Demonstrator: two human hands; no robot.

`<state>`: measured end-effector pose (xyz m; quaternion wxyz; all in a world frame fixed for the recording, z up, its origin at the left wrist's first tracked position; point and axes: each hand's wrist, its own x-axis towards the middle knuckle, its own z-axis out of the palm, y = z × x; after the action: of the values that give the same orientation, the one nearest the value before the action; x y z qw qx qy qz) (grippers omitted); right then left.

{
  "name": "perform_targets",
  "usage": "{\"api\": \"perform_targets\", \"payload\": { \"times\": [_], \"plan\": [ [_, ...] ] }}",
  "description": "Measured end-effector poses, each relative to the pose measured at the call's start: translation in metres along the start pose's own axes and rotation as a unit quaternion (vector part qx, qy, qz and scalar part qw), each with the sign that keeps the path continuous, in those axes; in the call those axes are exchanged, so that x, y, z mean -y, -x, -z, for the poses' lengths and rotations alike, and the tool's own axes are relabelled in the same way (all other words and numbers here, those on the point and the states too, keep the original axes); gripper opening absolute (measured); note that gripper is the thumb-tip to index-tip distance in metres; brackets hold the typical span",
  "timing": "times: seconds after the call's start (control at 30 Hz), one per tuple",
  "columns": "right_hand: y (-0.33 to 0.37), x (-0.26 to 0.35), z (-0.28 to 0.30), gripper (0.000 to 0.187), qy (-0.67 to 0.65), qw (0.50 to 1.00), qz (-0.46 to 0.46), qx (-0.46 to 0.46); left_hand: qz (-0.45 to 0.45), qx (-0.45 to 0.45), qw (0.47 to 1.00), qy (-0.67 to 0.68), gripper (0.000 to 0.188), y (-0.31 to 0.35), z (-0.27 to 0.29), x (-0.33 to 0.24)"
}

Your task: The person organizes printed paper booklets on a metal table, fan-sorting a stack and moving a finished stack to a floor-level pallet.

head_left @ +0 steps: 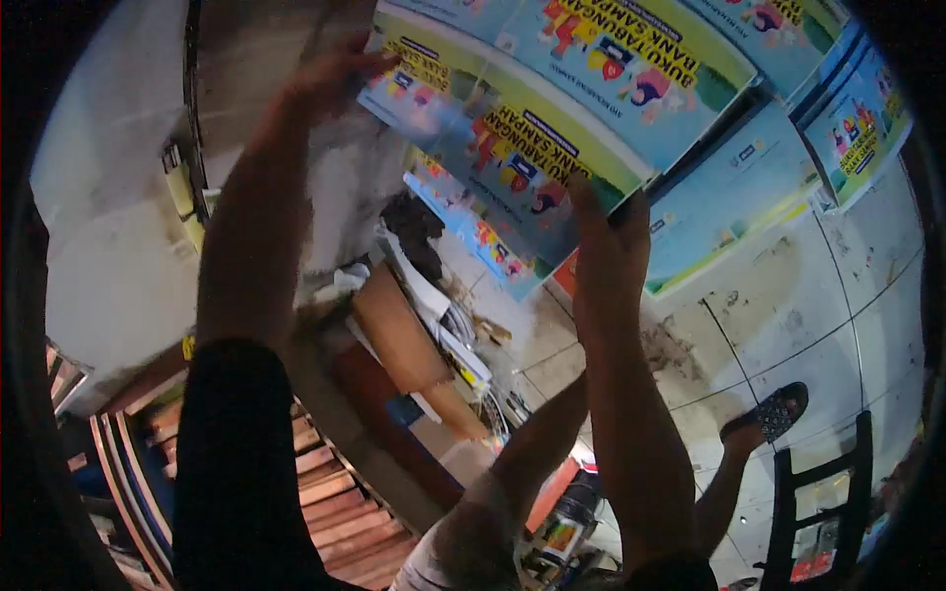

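A wide printed cover sheet [512, 192], blue and green with yellow lettering panels and cartoon figures, is between my two hands. At its left end my left hand [335, 79] has its fingers closed on the edge. My right hand [613, 231] pinches the lower right corner, thumb on the printed face. Just beyond it lie more sheets of the same print, in a stack [631, 74]. Below the held sheet a similar printed sheet [463, 225] shows partly. A paler blue sheet [734, 182] lies to the right of my right hand.
More printed sheets [855, 133] sit at the far right. Below are an opened cardboard box [399, 325] with scraps, wooden slats [345, 507], and a black frame [820, 478]. My sandalled foot [778, 414] rests on the tiled floor [788, 315]. A yellow object [183, 202] is at left.
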<state>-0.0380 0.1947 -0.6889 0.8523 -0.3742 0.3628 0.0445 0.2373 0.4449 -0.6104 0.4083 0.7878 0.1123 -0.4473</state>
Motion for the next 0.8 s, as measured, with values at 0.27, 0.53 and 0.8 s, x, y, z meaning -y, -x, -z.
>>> {"api": "perform_targets", "payload": {
  "times": [0.27, 0.53, 0.8],
  "plan": [
    [-0.003, -0.018, -0.002, 0.056, -0.008, 1.0, 0.009, 0.007, -0.153, -0.205, 0.966, -0.029, 0.059, 0.013, -0.009, 0.053],
    [0.051, -0.004, 0.103, 0.082, 0.136, 0.989, -0.052, 0.025, -0.065, -0.303, 0.761, 0.57, 0.103, 0.101, -0.194, 0.077],
    [0.227, 0.054, 0.362, 0.058, -0.053, 0.973, -0.197, -0.104, -0.13, -0.167, 0.794, 0.569, 0.08, 0.07, -0.261, 0.011]
  ]
}}
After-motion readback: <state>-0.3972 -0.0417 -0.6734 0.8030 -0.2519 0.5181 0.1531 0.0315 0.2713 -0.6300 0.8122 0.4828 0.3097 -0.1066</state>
